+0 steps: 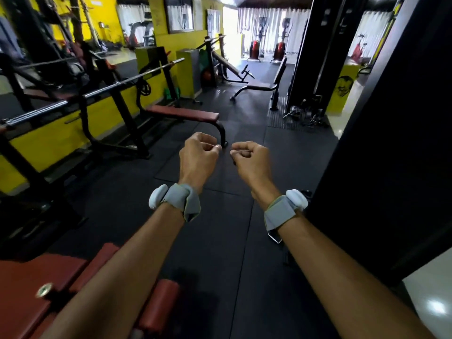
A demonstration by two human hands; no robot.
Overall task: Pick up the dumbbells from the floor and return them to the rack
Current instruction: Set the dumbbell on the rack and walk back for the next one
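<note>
Both arms stretch out in front of me over the black rubber floor (220, 241). My left hand (199, 155) is curled into a loose fist with nothing in it. My right hand (252, 159) is curled the same way, a short gap to the right of the left one. Each wrist carries a grey strap with a pale blue pod. I cannot make out any dumbbell near my hands. Some small dark metal items (308, 116) lie on the floor far right by a black machine; what they are is unclear.
A red flat bench (183, 113) with a barbell (97, 91) on its stand is ahead left. Another red bench pad (49, 277) is at the lower left. An adjustable bench (261, 85) stands farther ahead. A tall black column (391, 143) fills the right side.
</note>
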